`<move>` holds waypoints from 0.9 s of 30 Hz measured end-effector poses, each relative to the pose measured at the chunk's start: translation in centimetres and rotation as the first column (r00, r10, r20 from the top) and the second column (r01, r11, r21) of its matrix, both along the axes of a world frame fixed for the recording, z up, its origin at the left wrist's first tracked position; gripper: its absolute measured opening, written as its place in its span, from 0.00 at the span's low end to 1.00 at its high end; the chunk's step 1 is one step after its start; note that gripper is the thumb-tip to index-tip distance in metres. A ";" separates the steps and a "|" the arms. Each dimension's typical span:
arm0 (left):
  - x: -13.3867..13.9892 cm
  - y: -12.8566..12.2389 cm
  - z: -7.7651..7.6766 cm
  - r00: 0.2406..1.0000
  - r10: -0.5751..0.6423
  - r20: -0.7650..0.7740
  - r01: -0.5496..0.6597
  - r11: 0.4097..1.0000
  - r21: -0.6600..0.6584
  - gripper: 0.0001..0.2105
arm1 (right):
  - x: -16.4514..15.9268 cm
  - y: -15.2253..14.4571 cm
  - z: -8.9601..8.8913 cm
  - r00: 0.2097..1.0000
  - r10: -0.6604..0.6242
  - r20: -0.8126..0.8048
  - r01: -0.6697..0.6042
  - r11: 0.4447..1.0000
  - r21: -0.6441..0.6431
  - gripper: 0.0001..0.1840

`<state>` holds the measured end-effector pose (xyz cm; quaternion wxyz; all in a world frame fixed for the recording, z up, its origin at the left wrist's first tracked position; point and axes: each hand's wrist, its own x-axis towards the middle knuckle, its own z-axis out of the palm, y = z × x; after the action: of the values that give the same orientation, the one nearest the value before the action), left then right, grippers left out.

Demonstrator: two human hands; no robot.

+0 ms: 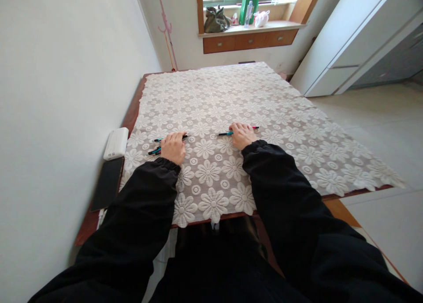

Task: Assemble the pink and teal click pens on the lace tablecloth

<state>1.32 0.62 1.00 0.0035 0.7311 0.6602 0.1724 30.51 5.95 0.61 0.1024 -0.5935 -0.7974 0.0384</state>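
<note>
My left hand (174, 147) rests low on the lace cloth with its fingers curled over a dark pen (158, 140), whose two ends stick out on either side. Beside that hand, to its left, lie more black and blue pens (154, 151), partly hidden by it. Farther right, my right hand (243, 136) closes over a black and blue pen (225, 133). A pink and black end (255, 127) shows past its other side; whether it belongs to the same pen I cannot tell. My palms hide the middles of the pens.
A white floral lace tablecloth (211, 201) covers the wooden table. At the left edge by the wall are a white power bank (116, 143) and a black phone (107, 184). Bags and a bottle (248, 14) stand on the windowsill beyond; a white cabinet (343, 38) is at right.
</note>
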 end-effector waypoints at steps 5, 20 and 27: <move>-0.3 0.2 -0.5 1.000 -0.017 0.027 0.016 0.999 0.033 0.20 | 0.3 0.5 -0.6 0.999 0.019 -0.047 -0.017 0.999 0.040 0.17; -0.4 0.3 -0.4 0.998 -0.021 0.051 0.018 0.998 0.059 0.12 | 0.7 0.5 0.6 1.000 -0.011 -0.003 0.011 0.999 0.043 0.10; -0.4 0.4 -0.2 0.996 -0.059 0.065 0.053 0.995 0.088 0.12 | 0.9 1.2 0.2 0.988 0.149 -0.044 -0.147 0.988 0.040 0.09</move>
<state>0.93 1.01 0.83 -0.0010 0.7427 0.6307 0.2250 31.43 7.18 0.80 0.1286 -0.5296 -0.8372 0.0453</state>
